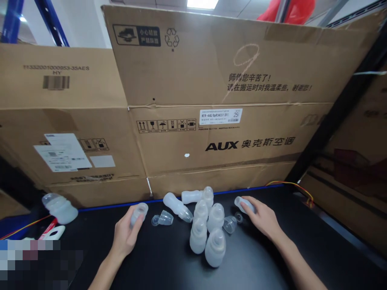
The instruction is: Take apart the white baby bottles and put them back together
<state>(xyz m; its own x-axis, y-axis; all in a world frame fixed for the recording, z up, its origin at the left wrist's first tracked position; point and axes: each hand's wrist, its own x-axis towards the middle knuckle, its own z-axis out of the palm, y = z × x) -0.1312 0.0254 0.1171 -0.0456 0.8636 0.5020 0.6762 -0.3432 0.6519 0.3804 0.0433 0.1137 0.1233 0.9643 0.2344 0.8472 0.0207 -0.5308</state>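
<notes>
My left hand [122,237] is closed around a frosted, translucent plastic bottle [142,208], its open mouth tilted upward. At the right, my right hand [264,219] grips a similar small bottle [240,202], tilted toward the middle. Between the hands several frosted bottles [215,253] stand upright in a cluster with clear domed caps on. Behind them, one capped bottle [173,202] lies on its side, and another bottle [190,196] is lying too. Near my left hand are a loose clear cap [166,218] and a small round fitting [155,220]. Another clear cap [230,225] and fitting [238,218] lie near my right hand.
A large cardboard sheet [181,88] walls off the back of the black table [163,262]. At the far left a larger capped bottle [62,209] leans beside a red and white object [53,231]. A red-yellow wire [298,185] runs along the back right.
</notes>
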